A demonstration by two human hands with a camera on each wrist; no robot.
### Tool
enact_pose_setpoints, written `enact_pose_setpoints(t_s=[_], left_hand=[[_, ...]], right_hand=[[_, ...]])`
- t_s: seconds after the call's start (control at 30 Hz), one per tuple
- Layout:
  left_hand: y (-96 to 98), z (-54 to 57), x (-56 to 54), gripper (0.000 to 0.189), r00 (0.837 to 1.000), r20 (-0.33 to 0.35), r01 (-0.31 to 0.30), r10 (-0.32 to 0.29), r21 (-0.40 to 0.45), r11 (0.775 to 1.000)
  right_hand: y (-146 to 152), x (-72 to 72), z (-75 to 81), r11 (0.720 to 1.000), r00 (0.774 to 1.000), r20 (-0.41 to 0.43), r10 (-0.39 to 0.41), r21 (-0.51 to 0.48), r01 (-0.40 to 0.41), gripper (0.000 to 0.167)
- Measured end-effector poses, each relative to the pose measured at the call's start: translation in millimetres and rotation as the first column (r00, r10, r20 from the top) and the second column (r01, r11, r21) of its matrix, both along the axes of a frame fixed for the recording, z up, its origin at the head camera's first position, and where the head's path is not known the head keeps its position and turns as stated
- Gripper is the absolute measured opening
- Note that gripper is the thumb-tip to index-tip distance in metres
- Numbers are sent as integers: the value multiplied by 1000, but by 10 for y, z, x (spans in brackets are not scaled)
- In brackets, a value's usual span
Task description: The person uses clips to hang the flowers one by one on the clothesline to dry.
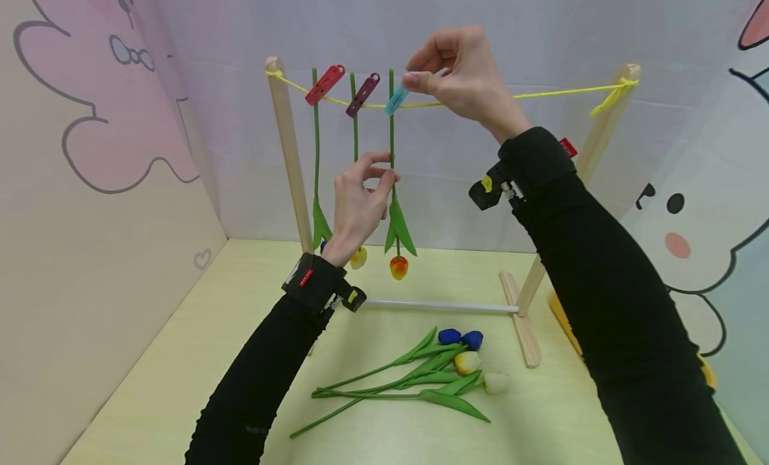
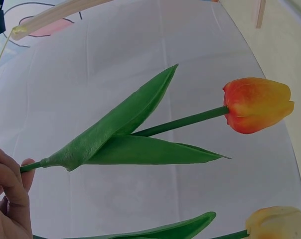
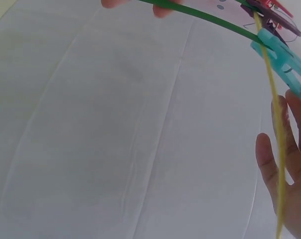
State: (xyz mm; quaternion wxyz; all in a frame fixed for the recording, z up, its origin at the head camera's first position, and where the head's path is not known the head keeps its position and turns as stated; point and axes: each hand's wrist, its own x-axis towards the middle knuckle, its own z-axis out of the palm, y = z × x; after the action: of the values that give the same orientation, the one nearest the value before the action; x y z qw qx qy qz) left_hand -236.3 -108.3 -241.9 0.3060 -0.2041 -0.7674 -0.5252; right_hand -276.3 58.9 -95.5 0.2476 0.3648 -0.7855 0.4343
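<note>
Both arms extend forward and upward in black sleeves. The right arm [image 1: 613, 305] angles inward to the left; the left arm [image 1: 264, 378] angles inward to the right. The right hand [image 1: 462, 75] is positioned higher than the left hand [image 1: 363, 195]. On the left hand, the thumb and index finger form a pinch. On the right hand, the thumb and fingertips [image 1: 420, 83] form a pinch. Each wrist carries a black band.
</note>
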Motion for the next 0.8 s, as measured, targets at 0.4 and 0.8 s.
enact_pose_setpoints(t_s=[0.4, 0.8], left_hand=[[-26, -10, 17, 30, 1000, 23, 17, -17, 10, 1000], [-78, -47, 113, 35, 999, 43, 29, -29, 4, 1000]], right_hand=[[30, 0, -9, 996, 996, -77, -33, 85, 40, 22], [82, 120, -83, 986, 979, -191, -74, 130, 100, 32]])
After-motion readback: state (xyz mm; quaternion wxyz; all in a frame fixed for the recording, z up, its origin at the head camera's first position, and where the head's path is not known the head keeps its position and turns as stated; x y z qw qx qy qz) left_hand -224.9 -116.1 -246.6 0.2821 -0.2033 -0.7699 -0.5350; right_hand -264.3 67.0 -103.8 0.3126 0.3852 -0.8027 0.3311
